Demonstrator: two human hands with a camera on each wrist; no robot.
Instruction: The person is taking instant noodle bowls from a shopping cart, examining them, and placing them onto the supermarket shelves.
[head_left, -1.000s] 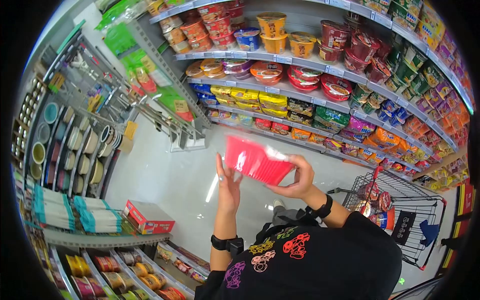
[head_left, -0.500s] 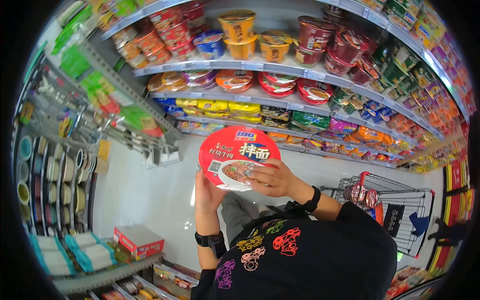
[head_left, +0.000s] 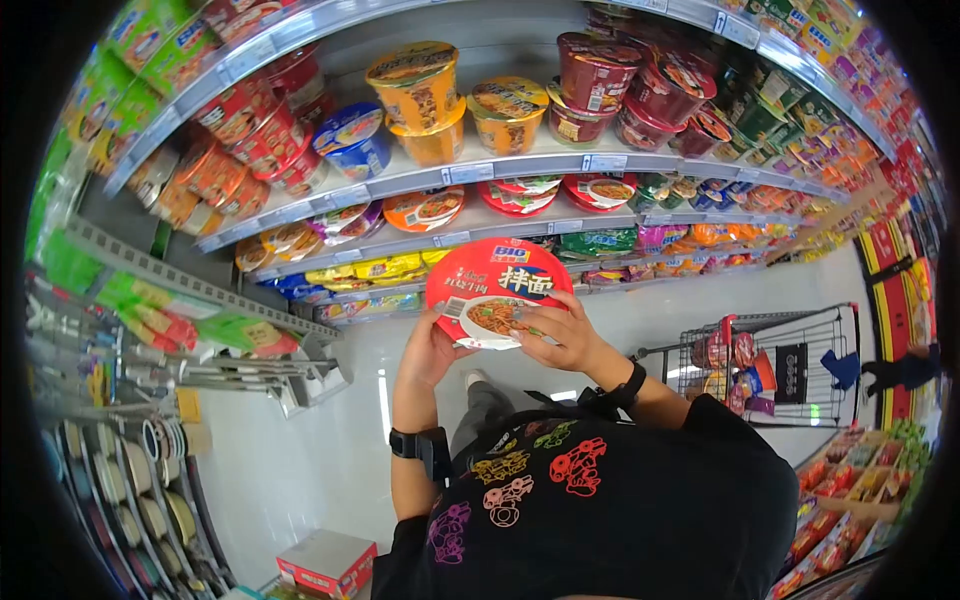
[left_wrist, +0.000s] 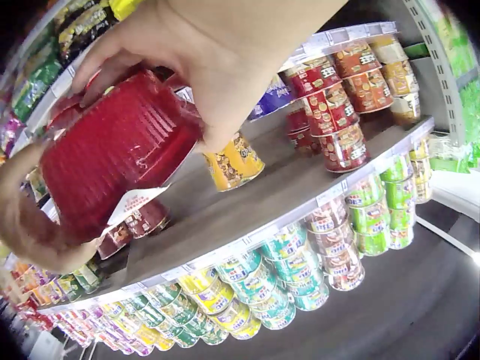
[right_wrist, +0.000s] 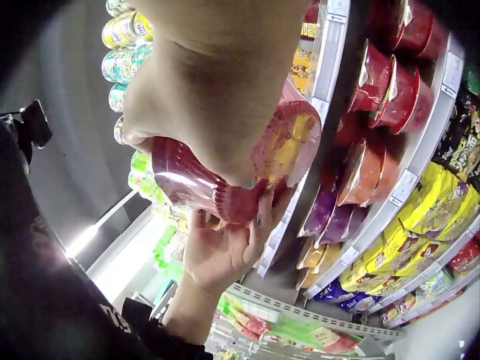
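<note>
A red instant noodle bowl (head_left: pixel 497 268) is held up in front of the body, its printed lid with a picture of noodles facing the head camera. On its lower left side, my left hand (head_left: pixel 428 350) grips the edge. My right hand (head_left: pixel 562 335) holds the lower right side, fingers lying over the lid. In the left wrist view the ribbed red side of the bowl (left_wrist: pixel 120 154) shows between both hands. The right wrist view has the left hand (right_wrist: pixel 217 255) against the bowl's ribbed wall (right_wrist: pixel 191 180).
Shelves ahead carry yellow noodle tubs (head_left: pixel 415 85), a blue tub (head_left: pixel 352 140) and similar red bowls (head_left: pixel 600 190). A shopping cart (head_left: pixel 790 365) with several packs stands at the right. A red and white carton (head_left: pixel 328 562) sits at the lower left, near racks of dishes (head_left: pixel 130 470).
The bowl has turned from showing its red ribbed side to showing its lid. My right hand's fingers have come over the lid. The view has swung, bringing the shelves closer.
</note>
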